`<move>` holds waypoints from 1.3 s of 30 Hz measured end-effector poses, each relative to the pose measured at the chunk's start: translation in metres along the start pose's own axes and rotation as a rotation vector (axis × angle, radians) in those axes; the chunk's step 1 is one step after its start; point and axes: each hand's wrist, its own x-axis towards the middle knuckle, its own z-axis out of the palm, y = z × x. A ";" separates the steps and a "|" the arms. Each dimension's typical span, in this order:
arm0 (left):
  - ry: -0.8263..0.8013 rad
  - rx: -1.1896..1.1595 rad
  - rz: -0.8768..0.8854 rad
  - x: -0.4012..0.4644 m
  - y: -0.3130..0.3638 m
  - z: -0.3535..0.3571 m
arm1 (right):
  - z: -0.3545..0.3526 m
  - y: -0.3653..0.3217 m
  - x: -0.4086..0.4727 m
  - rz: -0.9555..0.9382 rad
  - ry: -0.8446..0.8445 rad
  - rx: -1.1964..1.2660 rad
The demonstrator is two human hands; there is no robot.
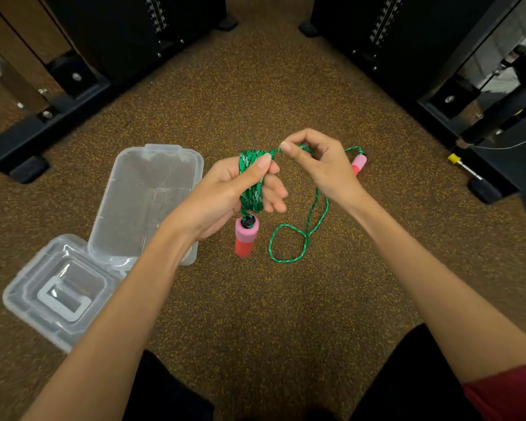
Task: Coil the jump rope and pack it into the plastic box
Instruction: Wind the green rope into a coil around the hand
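The green braided jump rope [289,243] is partly wound in several turns around my left hand [225,196], thumb pressing the coil. One pink-and-red foam handle [245,237] hangs below that hand. My right hand [316,165] pinches the rope just right of the coil. The loose part drops under my right hand into a loop on the floor, then runs up to the second pink handle [359,164], lying past my right hand. The clear plastic box [152,183] stands open on the floor at the left, with nothing in it.
The box's clear lid [58,290] lies flat, attached at the box's near-left end. Black gym machine frames [52,113] flank the speckled brown floor on the left and on the right [456,95]. A yellow-tipped pin [463,167] lies at the right.
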 end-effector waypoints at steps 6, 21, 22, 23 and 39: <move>-0.003 -0.143 0.000 0.001 0.004 -0.001 | 0.024 0.016 -0.004 0.024 -0.018 0.106; 0.118 -0.359 0.017 0.000 0.013 -0.003 | 0.040 0.019 -0.016 0.081 -0.152 0.072; 0.119 -0.370 0.028 0.000 0.013 -0.004 | 0.041 0.020 -0.017 0.088 -0.173 0.043; 0.117 -0.377 0.041 -0.001 0.014 -0.005 | 0.041 0.020 -0.018 0.093 -0.197 0.018; 0.409 -0.287 0.265 -0.003 0.018 -0.051 | 0.039 0.043 -0.032 0.174 -0.518 -0.174</move>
